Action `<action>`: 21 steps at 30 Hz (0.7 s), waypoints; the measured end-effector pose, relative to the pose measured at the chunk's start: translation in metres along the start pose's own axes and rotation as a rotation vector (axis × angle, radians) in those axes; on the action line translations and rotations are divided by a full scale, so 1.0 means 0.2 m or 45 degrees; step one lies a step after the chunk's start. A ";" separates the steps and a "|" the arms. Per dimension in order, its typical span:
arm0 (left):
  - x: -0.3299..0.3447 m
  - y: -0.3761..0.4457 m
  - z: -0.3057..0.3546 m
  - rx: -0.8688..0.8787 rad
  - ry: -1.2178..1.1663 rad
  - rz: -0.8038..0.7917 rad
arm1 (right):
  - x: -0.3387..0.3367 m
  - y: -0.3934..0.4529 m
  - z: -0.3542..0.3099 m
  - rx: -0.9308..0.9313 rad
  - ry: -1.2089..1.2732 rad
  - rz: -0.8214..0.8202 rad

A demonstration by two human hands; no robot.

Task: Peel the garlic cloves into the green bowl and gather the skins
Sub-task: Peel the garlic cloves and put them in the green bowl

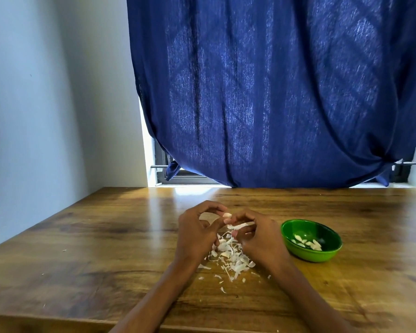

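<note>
While a clove is still being stripped, the peeling looks well under way but unfinished.

Nearest on the brown wooden desk (pixel 82 248) lies a loose scatter of white papery garlic skins (pixel 228 257), not yet gathered, with what may be a few unpeeled cloves among them. Just above the heap, the left hand (pixel 197 230) pinches a small pale garlic clove (pixel 227 215) with curled fingers, and the right hand (pixel 257 234) pinches a white strip of skin (pixel 241 225) coming off it. To the right, the round green bowl (pixel 311 254) holds several peeled cloves (pixel 306 243). A dark blue curtain (pixel 274 92) hangs beyond.
</note>
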State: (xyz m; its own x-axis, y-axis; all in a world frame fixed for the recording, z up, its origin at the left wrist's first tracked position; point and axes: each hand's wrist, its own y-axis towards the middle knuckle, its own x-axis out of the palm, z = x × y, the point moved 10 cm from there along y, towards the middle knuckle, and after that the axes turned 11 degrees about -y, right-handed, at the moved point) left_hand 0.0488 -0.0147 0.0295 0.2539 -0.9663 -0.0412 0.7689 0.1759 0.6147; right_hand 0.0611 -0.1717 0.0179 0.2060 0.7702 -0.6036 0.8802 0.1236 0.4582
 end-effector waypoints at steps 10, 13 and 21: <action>0.00 -0.02 0.03 -0.007 -0.037 -0.015 | -0.03 -0.01 0.03 0.037 0.342 0.094; 0.01 -0.02 0.04 0.031 -0.004 -0.035 | -0.02 0.00 0.07 0.130 0.452 0.074; 0.05 -0.02 0.01 -0.069 -0.178 -0.077 | 0.00 -0.01 0.08 0.217 0.698 0.025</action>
State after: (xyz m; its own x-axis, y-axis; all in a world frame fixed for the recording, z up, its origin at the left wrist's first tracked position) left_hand 0.0474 -0.0256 0.0289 0.1245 -0.9916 0.0356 0.8120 0.1225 0.5707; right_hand 0.0656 -0.1825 0.0071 0.0108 0.9888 -0.1486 0.9444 0.0387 0.3265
